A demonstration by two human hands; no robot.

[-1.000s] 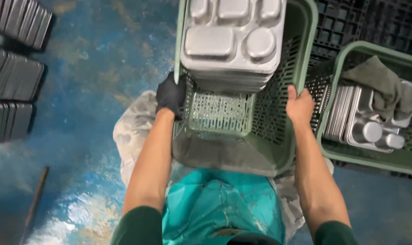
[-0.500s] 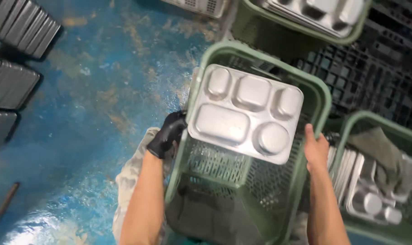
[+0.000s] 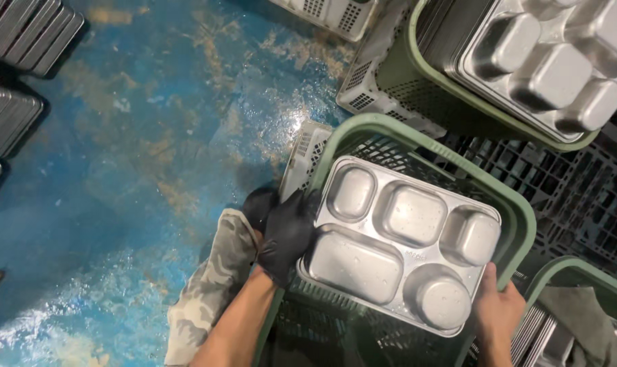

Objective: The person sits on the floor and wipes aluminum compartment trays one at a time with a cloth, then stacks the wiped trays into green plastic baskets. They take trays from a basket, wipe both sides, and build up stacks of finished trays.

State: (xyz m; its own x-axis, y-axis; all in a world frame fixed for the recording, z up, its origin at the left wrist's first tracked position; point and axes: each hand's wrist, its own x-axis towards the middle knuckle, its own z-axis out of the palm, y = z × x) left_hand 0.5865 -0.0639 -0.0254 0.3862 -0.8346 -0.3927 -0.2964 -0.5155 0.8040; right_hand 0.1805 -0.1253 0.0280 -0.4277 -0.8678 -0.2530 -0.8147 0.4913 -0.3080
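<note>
A green plastic crate (image 3: 424,146) fills the lower middle of the view, with a stack of steel compartment trays (image 3: 403,238) inside it. My left hand (image 3: 288,234), in a black glove, grips the crate's left rim and touches the top tray's edge. My bare right hand (image 3: 495,312) holds the right rim beside the tray's near corner. My camouflage trouser leg (image 3: 213,285) and black boot (image 3: 257,204) are just left of the crate.
A second green crate (image 3: 458,109) full of trays stands at top right on a black pallet (image 3: 580,197). A third crate (image 3: 573,272) with a cloth sits at bottom right. White perforated crates (image 3: 369,81) lie behind. Tray stacks (image 3: 23,27) line the wet blue floor (image 3: 152,136) at left.
The crate in my hands has moved away from my body and down toward the pallet. The full crate at top right has come into view. Both hands keep their grip.
</note>
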